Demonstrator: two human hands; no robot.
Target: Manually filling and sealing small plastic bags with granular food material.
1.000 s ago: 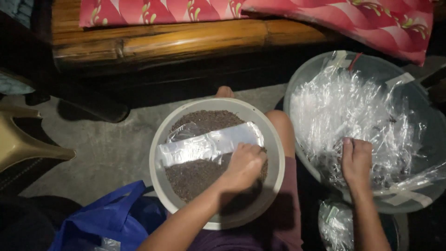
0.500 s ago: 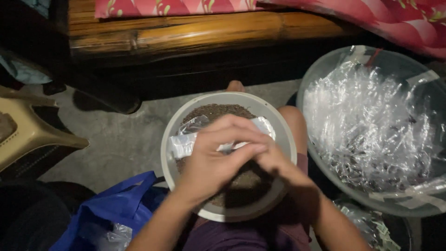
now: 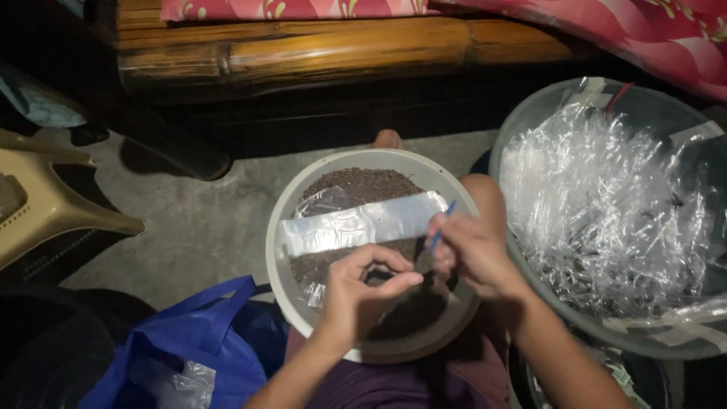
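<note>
**Over the lap, both hands at the seed bowl**

Beside the right knee sits a big grey basin (image 3: 530, 129) heaped with clear plastic bags. On the lap rests a round grey bowl of dark grains (image 3: 447, 333) (a long clear sachet (image 3: 363, 225) lies across it). Left hand (image 3: 363, 291) pinches narrow; right hand (image 3: 473, 254) holds a thin blue stick (image 3: 441, 227).

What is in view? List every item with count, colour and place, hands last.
round grey bowl of dark brown grains: one, on the lap, centre
flat clear plastic packet: one, silvery, lying across the grains
thin blue stick: one, in the right hand
large grey basin of crumpled clear plastic bags: one, right
blue fabric bag: one, lower left
beige plastic chair: one, left
bamboo bench: one, brown, top
red patterned cloth: one, on the bench
left hand: over the bowl, fingers pinched
right hand: over the bowl's right side
</note>
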